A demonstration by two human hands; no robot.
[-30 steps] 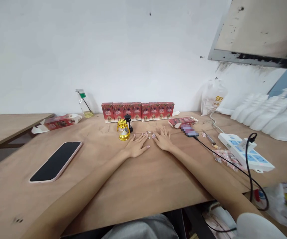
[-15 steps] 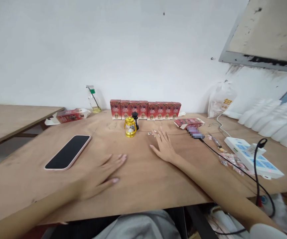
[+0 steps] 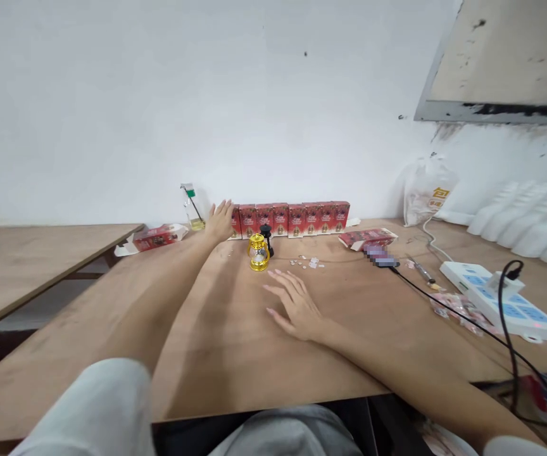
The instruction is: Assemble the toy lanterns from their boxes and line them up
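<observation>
My left hand (image 3: pixel 219 221) reaches to the left end of a row of red boxes (image 3: pixel 272 220), its fingers stretched out and covering part of the end box. Whether it touches that box I cannot tell. Palm down, my right hand (image 3: pixel 297 307) rests on the table with fingers apart and nothing held. Just beyond its fingertips stands a small gold toy lantern (image 3: pixel 258 253), with a black lantern (image 3: pixel 267 237) close behind. Small white pieces (image 3: pixel 313 261) lie scattered to the right of the lanterns.
A red box (image 3: pixel 159 237) lies at the left, near a clear bottle (image 3: pixel 196 218). To the right are another red box (image 3: pixel 368 238), a phone on a black cable, a power strip (image 3: pixel 506 301) and a white bag (image 3: pixel 428 193). White stacked items stand at the far right.
My left hand has moved forward from the near table to the box row. My right hand has drawn back, uncovering white pieces. The phone at the left no longer shows; my left arm crosses there.
</observation>
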